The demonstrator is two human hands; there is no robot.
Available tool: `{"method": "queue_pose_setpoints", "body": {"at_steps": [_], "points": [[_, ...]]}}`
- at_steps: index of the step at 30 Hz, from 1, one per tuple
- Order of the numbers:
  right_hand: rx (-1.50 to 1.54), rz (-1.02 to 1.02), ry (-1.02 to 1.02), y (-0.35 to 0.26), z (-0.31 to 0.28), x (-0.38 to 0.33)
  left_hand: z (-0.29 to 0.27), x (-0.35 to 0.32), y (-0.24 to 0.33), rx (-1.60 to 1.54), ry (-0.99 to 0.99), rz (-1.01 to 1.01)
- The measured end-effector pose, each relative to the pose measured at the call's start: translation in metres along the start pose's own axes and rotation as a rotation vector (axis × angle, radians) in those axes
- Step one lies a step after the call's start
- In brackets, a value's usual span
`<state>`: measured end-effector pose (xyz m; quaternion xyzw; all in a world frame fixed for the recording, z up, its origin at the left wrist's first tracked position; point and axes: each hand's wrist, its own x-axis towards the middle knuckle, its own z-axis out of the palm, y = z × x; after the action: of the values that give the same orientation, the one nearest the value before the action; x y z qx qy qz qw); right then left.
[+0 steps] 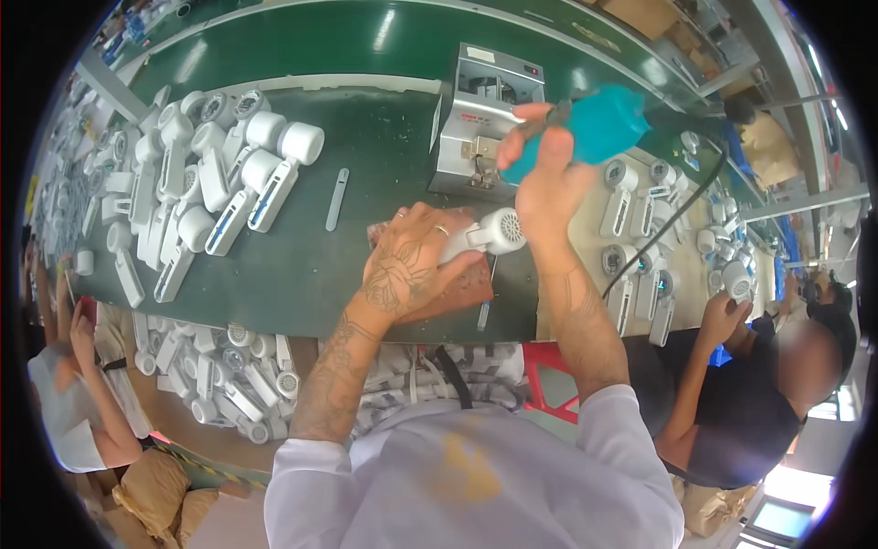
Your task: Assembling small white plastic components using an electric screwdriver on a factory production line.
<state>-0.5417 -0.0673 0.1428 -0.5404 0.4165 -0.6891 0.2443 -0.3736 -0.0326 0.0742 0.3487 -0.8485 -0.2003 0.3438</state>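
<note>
My left hand (pixel 407 261) is closed around a white handheld fan (pixel 501 232), its round grilled head turned to the right. Under that hand lies a reddish-brown pad (pixel 462 295) on the green tabletop. My right hand (pixel 551 188) grips a teal power screwdriver (pixel 604 126), slightly blurred and tilted across the front of a metal screw feeder (pixel 462 123). The screwdriver's tip is hidden, so I cannot tell whether it touches the feeder.
White fans (pixel 261 188) are heaped on the left, with more fans (pixel 622 206) in rows on the right. A pale flat strip (pixel 337 199) lies left of the pad. A black cable (pixel 672 220) arches over the right side. A co-worker (pixel 759 393) sits at the right, another person (pixel 82 403) at the left.
</note>
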Motion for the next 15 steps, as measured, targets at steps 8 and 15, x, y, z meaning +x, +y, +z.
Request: {"method": "queue_pose_setpoints", "body": {"at_steps": [8,15], "points": [[0.053,-0.042,-0.1,0.028,-0.005,0.007,0.008,-0.006,-0.001,0.016,-0.005,-0.01],[0.005,0.17,-0.051,-0.009,0.003,-0.011,0.001,-0.007,0.0,-0.021,-0.017,-0.041]]}}
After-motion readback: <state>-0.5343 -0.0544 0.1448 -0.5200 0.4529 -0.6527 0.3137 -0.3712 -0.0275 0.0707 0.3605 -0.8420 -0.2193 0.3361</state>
